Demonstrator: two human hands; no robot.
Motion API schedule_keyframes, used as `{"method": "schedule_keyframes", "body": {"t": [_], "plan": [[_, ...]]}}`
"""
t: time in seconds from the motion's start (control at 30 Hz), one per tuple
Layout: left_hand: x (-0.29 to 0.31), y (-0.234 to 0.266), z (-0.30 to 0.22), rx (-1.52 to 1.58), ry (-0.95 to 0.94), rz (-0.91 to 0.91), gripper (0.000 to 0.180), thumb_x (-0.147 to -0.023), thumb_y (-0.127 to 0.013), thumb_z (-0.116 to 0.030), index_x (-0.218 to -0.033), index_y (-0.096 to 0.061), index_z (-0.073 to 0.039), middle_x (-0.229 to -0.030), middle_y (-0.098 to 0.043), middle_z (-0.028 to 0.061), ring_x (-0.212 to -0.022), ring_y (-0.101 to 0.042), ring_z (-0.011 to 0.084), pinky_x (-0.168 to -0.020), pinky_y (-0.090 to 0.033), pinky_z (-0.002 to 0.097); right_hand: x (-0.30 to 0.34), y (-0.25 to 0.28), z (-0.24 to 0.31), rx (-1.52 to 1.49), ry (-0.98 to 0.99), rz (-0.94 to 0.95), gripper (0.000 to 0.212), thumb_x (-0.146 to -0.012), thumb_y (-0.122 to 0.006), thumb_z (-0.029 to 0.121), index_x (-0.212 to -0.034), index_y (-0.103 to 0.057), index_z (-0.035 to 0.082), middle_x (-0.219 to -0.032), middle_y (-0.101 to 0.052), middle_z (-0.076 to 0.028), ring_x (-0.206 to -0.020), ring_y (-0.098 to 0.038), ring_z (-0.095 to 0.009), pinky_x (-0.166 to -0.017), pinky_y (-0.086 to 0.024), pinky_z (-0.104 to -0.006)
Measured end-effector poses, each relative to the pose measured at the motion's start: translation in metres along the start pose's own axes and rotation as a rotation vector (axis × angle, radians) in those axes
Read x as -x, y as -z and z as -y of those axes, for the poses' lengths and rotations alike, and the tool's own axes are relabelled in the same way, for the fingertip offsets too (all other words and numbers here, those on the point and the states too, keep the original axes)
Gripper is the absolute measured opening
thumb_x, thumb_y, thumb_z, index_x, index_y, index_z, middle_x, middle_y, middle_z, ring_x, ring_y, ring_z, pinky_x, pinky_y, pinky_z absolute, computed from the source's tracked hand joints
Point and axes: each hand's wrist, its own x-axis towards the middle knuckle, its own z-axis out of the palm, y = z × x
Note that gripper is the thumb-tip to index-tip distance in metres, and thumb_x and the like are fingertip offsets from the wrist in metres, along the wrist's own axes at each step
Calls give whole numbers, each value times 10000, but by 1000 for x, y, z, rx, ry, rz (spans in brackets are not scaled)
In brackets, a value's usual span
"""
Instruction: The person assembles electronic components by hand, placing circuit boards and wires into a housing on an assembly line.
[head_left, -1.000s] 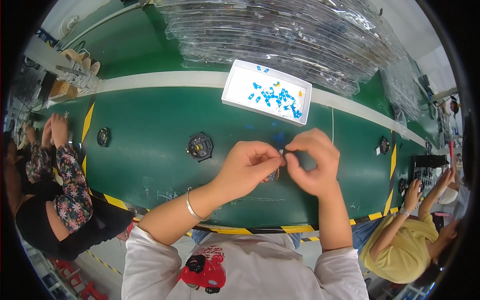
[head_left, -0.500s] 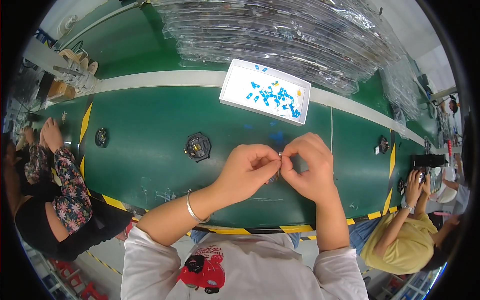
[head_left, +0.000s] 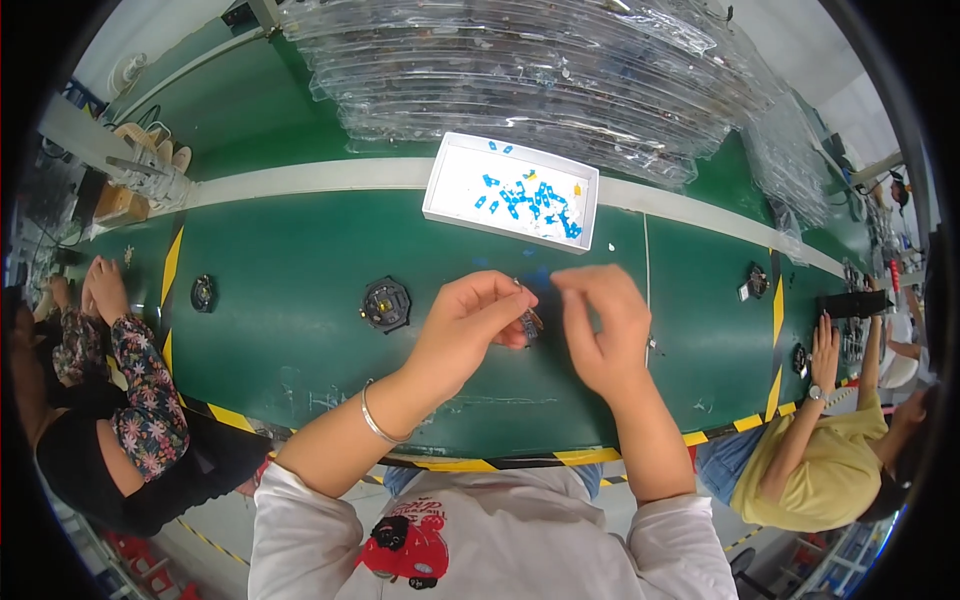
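My left hand [head_left: 470, 318] is closed in a pinch on a small dark electronic part [head_left: 530, 326] with an orange-brown edge; its upper end pokes out between thumb and forefinger. Just to the right, my right hand [head_left: 608, 325] is held apart from it, thumb and forefinger spread with nothing visible between them. A black octagonal watch-like housing [head_left: 386, 304] with yellow bits inside lies on the green table to the left of my hands. Beyond them stands a white open box [head_left: 455, 205] of small blue pieces and a few yellow ones.
Clear plastic trays [head_left: 520, 80] are piled at the back. A white speck [head_left: 612, 247] lies right of the box. More black housings lie left [head_left: 203, 293] and right [head_left: 754, 281]. Co-workers sit on both sides, one in a floral sleeve [head_left: 150, 400], one in a yellow shirt [head_left: 800, 475].
My hands have come apart; the right one has let go and spread its fingers. The left keeps the small part, which now shows more. The right co-worker's hands have moved apart.
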Motion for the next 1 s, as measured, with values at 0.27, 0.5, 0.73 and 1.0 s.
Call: {"method": "schedule_keyframes", "body": {"t": [0.27, 0.5, 0.73, 1.0], "plan": [[1, -1, -6, 30, 2, 2, 101, -897, -588, -137, -841, -598, -54, -890, -637, 43, -683, -582, 92, -649, -513, 261, -1, 30, -45, 317, -270, -80, 150, -751, -612, -39, -884, -661, 13, -829, -631, -113, -731, -613, -232, -669, -487, -297], [2, -2, -5, -30, 4, 45, 91, -898, -585, -120, -835, -591, -54, -906, -641, 54, -694, -588, 91, -649, -515, 249, -6, 30, -85, 295, -199, 72, 200, -726, -653, -36, -911, -685, 33, -764, -590, -90, -701, -566, -226, -611, -456, -310], [2, 1, -2, -15, -9, 41, 79, -898, -584, -113, -846, -589, -54, -908, -643, 62, -698, -599, 97, -644, -521, 249, -7, 25, -86, 307, -256, 102, 87, -738, -642, -36, -810, -640, 13, -767, -584, -79, -690, -558, -216, -616, -465, -306], [2, -3, -5, -14, -26, 29, 82, -901, -581, -119, -847, -586, -57, -911, -643, 62, -698, -604, 104, -641, -520, 252, -21, 0, -64, 164, -118, -75, 180, -759, -601, -32, -922, -631, 35, -865, -603, -79, -830, -560, -251, -783, -460, -344]]}}
